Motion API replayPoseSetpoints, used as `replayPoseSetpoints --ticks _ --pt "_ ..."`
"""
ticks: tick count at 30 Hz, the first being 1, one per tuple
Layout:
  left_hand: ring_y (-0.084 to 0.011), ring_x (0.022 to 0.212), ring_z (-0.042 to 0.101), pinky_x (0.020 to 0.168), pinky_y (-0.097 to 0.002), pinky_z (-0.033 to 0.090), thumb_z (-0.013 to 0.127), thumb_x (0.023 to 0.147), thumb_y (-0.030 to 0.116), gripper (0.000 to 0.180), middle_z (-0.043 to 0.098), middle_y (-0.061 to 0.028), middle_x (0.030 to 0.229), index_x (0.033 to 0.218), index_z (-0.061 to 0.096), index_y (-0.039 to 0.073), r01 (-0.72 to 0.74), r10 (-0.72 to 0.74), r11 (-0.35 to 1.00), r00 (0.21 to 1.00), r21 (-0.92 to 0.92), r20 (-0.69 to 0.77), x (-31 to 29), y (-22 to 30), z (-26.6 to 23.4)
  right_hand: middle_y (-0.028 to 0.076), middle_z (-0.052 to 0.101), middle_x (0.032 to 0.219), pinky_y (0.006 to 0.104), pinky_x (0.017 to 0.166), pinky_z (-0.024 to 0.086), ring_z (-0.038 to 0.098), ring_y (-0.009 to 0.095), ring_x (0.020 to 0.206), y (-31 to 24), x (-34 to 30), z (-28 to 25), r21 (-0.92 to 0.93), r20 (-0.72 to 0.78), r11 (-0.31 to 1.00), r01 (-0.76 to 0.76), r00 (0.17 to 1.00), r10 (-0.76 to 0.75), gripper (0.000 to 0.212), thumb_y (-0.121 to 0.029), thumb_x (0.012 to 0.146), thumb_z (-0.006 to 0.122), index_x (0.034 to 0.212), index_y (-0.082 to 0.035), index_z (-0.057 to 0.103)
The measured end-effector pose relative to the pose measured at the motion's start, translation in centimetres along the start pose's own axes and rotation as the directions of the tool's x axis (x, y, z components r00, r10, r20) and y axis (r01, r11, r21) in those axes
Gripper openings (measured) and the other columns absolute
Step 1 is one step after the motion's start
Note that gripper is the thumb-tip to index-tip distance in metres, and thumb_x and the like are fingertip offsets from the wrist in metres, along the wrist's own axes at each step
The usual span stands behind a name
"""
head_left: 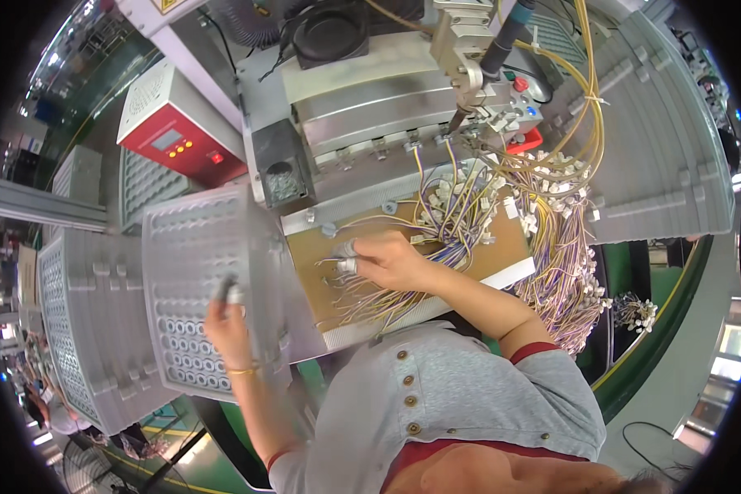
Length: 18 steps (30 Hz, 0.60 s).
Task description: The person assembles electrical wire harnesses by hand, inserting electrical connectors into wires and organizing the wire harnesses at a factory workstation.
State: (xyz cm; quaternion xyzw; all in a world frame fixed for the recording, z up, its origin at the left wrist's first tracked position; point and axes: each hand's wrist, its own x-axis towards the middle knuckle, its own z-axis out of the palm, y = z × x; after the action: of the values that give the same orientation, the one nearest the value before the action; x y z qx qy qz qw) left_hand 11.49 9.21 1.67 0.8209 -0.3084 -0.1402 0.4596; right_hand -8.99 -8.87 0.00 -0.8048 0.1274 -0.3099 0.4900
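- Two bare hands are at work around the brown work board (477, 262), which lies just below the grey bench machine (387, 99).
- Left hand (225, 317) hovers over the grey perforated tray (193, 247), to the left of the board; its fingers are pinched together on a small grey cylindrical part (230, 290), though the picture is blurred there.
- Right hand (391, 259) rests on the board's left half, with fingertips closed on two small silver-grey parts (346, 255) that have thin wire leads.
- Judging by this, the step in hand is loading small parts one by one into the tray's round holes; the next move calls for lining the part up over a free hole and keeping the trailing wires clear.
- Many wire harnesses with white connectors (543, 222) are heaped on the board's right half and spill over its right edge; too tangled to count.
- One red control box (177, 136) stands up and left of the board.
- Three or more further grey trays (82, 329) lie left of it.
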Motion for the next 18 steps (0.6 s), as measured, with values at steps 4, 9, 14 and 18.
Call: replayPoseSetpoints --ticks 4,9,14,18 --pt "-0.0316 0.100 0.049 0.084 -0.0393 0.038 0.054 0.079 0.015 0.024 0.056 -0.0134 0.106 0.097 0.061 0.001 -0.108 0.253 0.698 0.962 0.708 -0.103 -1.4 -8.2 -4.5 0.010 0.049 0.058 0.0284 0.049 0.038 0.043 0.015 0.050 0.0 0.1 -0.2 0.083 0.130 0.983 -0.163 0.980 0.151 0.007 -0.005 0.073 0.055 0.075 0.000 0.052" --pt "-0.0320 0.108 0.043 0.087 -0.0428 0.034 0.059 0.075 0.024 0.022 0.055 -0.0124 0.109 0.087 0.066 0.008 -0.056 0.222 0.629 0.969 0.775 -0.110 -3.3 -6.5 -2.0 0.005 0.049 0.055 0.0255 0.045 0.035 0.041 0.008 0.050 -0.3 0.3 0.1 0.126 0.125 0.960 -0.249 0.964 0.234 0.009 -0.008 0.074 0.056 0.081 -0.002 0.056" --pt "-0.0262 0.093 0.054 0.080 -0.0370 0.042 0.062 0.073 0.016 0.022 0.059 -0.0101 0.102 0.091 0.063 0.004 -0.027 0.151 0.819 0.974 0.573 -0.170 -2.1 -4.6 -2.0 0.000 0.047 0.050 0.0218 0.041 0.034 0.041 0.004 0.046 -1.7 1.0 -0.6 0.072 0.071 0.976 -0.207 0.977 0.202 0.009 -0.008 0.073 0.059 0.081 -0.003 0.059" --pt "-0.0144 0.081 0.058 0.072 -0.0277 0.051 0.055 0.078 0.001 0.031 0.059 -0.0100 0.096 0.109 0.052 -0.001 0.066 -0.091 0.935 0.994 -0.349 -0.054 -2.6 1.5 2.0 0.000 0.049 0.053 0.0208 0.042 0.034 0.042 0.003 0.047 -0.8 0.6 -0.2 0.031 0.090 0.978 -0.207 0.975 0.204 0.009 -0.006 0.073 0.058 0.081 -0.002 0.059"
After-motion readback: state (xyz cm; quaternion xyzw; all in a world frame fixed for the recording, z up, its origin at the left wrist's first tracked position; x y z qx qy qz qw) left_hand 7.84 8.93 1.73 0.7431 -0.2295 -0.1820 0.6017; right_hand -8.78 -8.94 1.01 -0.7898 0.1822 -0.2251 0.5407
